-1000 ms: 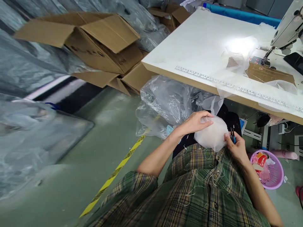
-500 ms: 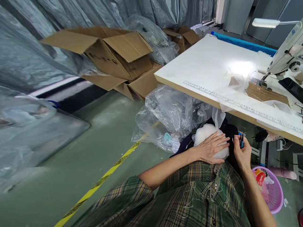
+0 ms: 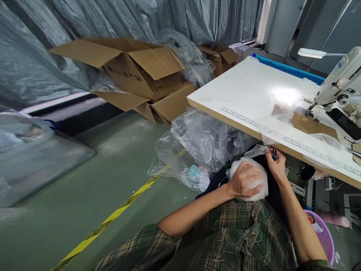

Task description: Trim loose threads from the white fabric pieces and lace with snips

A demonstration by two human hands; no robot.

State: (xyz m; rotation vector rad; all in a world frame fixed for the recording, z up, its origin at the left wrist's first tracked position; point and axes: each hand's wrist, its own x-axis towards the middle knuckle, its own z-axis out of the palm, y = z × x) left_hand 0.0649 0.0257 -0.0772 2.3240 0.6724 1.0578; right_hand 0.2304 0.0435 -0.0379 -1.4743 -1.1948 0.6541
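A person in a green-and-brown plaid shirt [image 3: 234, 222], loose pale threads clinging to its front, works at lap level beside a white-topped sewing table [image 3: 234, 88]. The left hand [image 3: 244, 180], slightly blurred, curls its fingers around a soft, rounded white bundle [image 3: 264, 177] that sits on the person's dark-clad lap, just in front of the shirt and below the table's near edge. The right hand [image 3: 276, 164], close to that edge, grasps a small pair of blue-handled thread snips [image 3: 274, 153], tips pointing up, while its thumb and forefinger pinch the end of a sheer white strip of fabric [image 3: 256, 151] just above the bundle.

On the tabletop, a black ruler scale [image 3: 270, 131] runs along the near side. A white sewing machine [image 3: 335, 81] stands at right, with a flat brown piece of cardboard [image 3: 314, 126] beside its needle area and a dark rectangular device [image 3: 342, 122] near it. Crumpled clear plastic sheeting [image 3: 200, 141] lies under the table's corner, across yellow-and-black floor tape [image 3: 113, 216]. Open brown cardboard boxes [image 3: 141, 77] stand beyond; a purple plastic basket [image 3: 328, 235] sits at lower right.
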